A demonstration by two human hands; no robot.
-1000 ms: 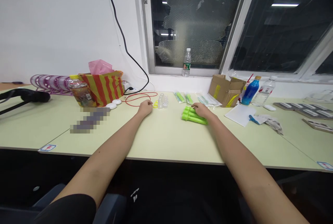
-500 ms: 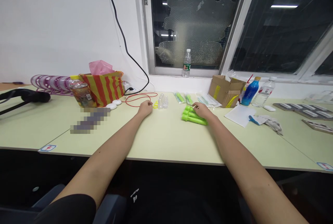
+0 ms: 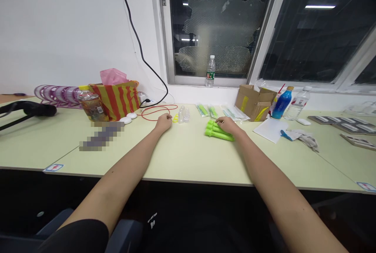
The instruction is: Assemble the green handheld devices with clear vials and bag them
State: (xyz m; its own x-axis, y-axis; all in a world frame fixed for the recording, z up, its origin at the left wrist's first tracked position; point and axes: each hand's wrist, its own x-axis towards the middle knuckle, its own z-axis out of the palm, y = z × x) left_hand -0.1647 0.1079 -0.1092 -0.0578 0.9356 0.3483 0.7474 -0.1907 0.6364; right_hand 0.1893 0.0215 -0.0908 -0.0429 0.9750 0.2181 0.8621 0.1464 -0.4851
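Note:
My left hand rests on the pale green table with its fingers curled in; whatever they hold, if anything, is hidden. Just to its right lie small yellow rings and several small clear plastic pieces. My right hand is at the far side of a bundle of bright green tubes, its curled fingers touching them. The tubes lie side by side, wide ends to the left. Behind them are green items in clear packets.
On the left stand a striped bag, a tea bottle and a looped red cable. A cardboard box, a blue bottle, white paper and a glove are on the right.

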